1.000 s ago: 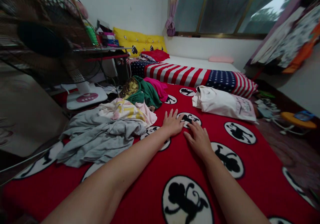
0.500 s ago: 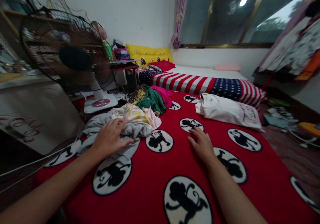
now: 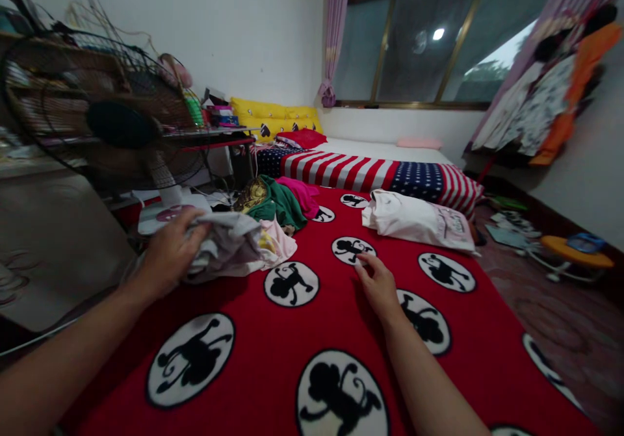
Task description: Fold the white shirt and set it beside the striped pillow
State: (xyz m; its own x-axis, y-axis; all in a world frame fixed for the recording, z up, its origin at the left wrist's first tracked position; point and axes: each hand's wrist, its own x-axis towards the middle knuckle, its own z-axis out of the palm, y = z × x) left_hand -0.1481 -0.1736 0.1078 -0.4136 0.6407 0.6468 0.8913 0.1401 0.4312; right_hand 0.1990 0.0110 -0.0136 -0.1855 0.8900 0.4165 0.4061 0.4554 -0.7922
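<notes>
My left hand (image 3: 168, 254) grips a bunched grey garment (image 3: 227, 244) and holds it lifted off the left side of a red blanket (image 3: 336, 312) printed with black-and-white monkey circles. A pink and yellow garment (image 3: 275, 244) lies just right of the grey one. My right hand (image 3: 377, 283) rests flat on the blanket near its middle, fingers spread, holding nothing. Farther back a green garment (image 3: 280, 203) and a magenta one (image 3: 305, 194) lie in a heap.
A folded white garment (image 3: 414, 218) lies at the blanket's far right. A stars-and-stripes cover (image 3: 370, 173) stretches behind it. A standing fan (image 3: 114, 124) is close on the left. A yellow stool (image 3: 575, 251) and clutter sit on the floor at right.
My left hand went from the blanket's middle to the grey garment at left, closed on it and lifted it. My right hand stayed nearly still on the blanket.
</notes>
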